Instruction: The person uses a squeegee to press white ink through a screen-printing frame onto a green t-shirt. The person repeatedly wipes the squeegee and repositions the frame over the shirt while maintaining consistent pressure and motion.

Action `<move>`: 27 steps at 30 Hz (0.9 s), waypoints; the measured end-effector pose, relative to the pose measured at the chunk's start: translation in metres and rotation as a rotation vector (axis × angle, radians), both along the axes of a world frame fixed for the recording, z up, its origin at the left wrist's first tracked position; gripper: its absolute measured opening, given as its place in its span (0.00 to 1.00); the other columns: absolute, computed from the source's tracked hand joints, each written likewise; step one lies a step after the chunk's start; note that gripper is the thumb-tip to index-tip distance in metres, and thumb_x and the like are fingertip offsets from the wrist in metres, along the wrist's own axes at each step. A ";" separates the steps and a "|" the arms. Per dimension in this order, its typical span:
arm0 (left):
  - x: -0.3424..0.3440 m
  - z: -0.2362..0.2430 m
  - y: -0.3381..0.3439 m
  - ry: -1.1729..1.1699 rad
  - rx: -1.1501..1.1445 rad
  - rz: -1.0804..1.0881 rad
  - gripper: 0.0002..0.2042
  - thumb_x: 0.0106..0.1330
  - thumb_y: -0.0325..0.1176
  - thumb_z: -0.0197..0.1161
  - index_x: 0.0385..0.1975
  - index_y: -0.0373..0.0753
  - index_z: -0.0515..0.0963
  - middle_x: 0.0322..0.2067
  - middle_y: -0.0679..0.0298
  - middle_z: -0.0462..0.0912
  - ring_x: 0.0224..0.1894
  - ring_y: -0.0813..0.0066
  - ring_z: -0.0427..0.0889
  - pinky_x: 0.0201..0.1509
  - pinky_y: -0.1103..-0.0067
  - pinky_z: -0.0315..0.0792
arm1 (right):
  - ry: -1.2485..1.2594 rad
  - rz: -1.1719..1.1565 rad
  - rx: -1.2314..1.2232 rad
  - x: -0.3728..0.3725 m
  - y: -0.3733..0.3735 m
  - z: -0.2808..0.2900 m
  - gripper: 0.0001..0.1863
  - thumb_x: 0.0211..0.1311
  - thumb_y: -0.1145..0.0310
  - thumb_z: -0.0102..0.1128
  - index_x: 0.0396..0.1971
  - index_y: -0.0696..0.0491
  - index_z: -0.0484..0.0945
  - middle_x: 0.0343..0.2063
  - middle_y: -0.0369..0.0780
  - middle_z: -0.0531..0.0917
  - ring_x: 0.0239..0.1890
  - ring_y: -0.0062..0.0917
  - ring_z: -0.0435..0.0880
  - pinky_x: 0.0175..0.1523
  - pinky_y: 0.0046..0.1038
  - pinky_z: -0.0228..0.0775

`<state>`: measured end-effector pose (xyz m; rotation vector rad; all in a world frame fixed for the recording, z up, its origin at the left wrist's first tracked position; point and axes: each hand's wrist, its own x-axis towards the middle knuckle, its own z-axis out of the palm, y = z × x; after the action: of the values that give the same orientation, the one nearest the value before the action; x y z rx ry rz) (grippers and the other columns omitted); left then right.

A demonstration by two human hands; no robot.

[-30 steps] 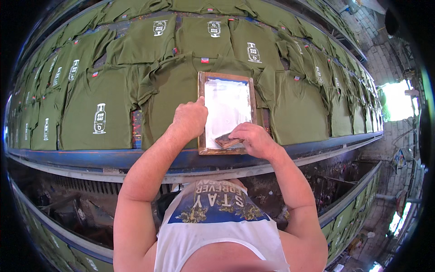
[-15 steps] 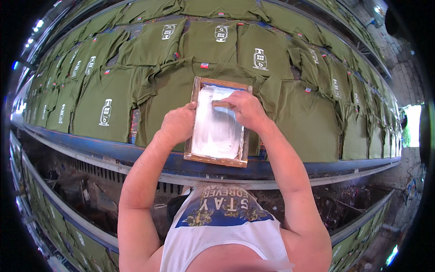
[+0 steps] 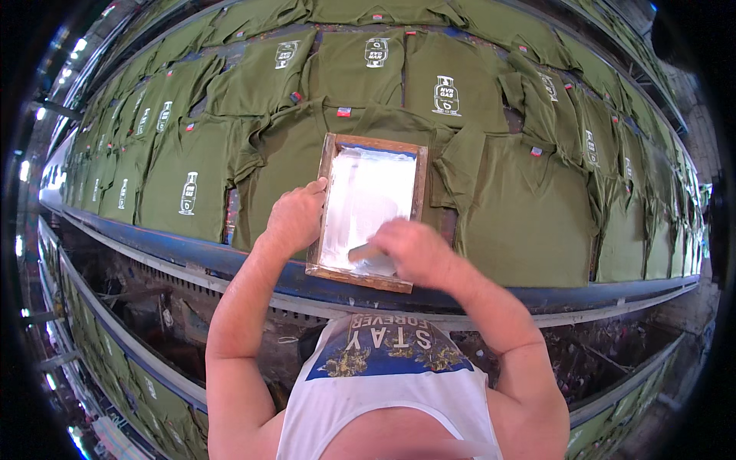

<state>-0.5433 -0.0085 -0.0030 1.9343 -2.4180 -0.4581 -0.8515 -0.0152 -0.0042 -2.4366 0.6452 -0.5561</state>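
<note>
A long table [image 3: 184, 247] with a blue edge runs across the view, covered in rows of olive-green shirts, many bearing a white print shaped like a bottle. Among them, straight ahead of the person, lies a green V-neck shirt [image 3: 287, 157], laid flat with its collar pointing away. Resting over its middle is a rectangular wooden frame [image 3: 419, 180], turned slightly so that its near side slopes down to the right and reaches over the table's blue edge. The bars are brown and worn, with pale smears on the nearest one; the panel [image 3: 372, 188] within is coated in glossy white, streaked and brightly glaring, with a narrow blue strip along its far side. Both bare arms stretch forward with elbows bent outward. The right hand [image 3: 414, 249] is above the near right part of the panel, wrist angled inward and blurred, its fingers closed around the squeegee. The left hand [image 3: 295, 222] sits against the outside of the left bar, knuckles up, fingers curled and a fingertip touching the wood; whether it truly grips the bar cannot be told. The squeegee [image 3: 368, 253], small and dark, tilts over the white coating, mostly hidden by the right hand. Smallest is the shirt's red-and-blue neck label [image 3: 343, 112].
</note>
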 end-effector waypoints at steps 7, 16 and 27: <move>0.005 -0.031 0.024 0.374 -0.292 0.083 0.20 0.71 0.23 0.74 0.63 0.31 0.87 0.74 0.52 0.84 0.68 0.46 0.87 0.71 0.60 0.82 | 0.045 -0.278 0.012 0.023 -0.106 -0.006 0.18 0.64 0.81 0.69 0.53 0.56 0.91 0.45 0.47 0.91 0.53 0.50 0.90 0.60 0.48 0.84; -0.005 -0.085 0.059 1.011 -0.295 0.459 0.25 0.69 0.15 0.74 0.67 0.31 0.85 0.70 0.46 0.87 0.68 0.55 0.89 0.63 0.69 0.87 | 0.056 -0.256 -0.082 0.028 -0.013 -0.001 0.22 0.59 0.81 0.67 0.55 0.54 0.92 0.45 0.45 0.90 0.50 0.45 0.90 0.60 0.45 0.84; -0.006 -0.078 0.069 1.007 -0.253 0.431 0.27 0.71 0.17 0.72 0.72 0.29 0.81 0.71 0.44 0.85 0.73 0.50 0.84 0.71 0.64 0.83 | 0.157 -0.186 0.106 0.021 -0.024 0.022 0.18 0.64 0.83 0.65 0.52 0.59 0.90 0.46 0.50 0.92 0.53 0.49 0.92 0.62 0.48 0.86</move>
<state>-0.5493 0.0606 -0.0811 1.4907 -1.3241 -0.7939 -0.8303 -0.0389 0.0175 -2.3510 0.9490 -0.3932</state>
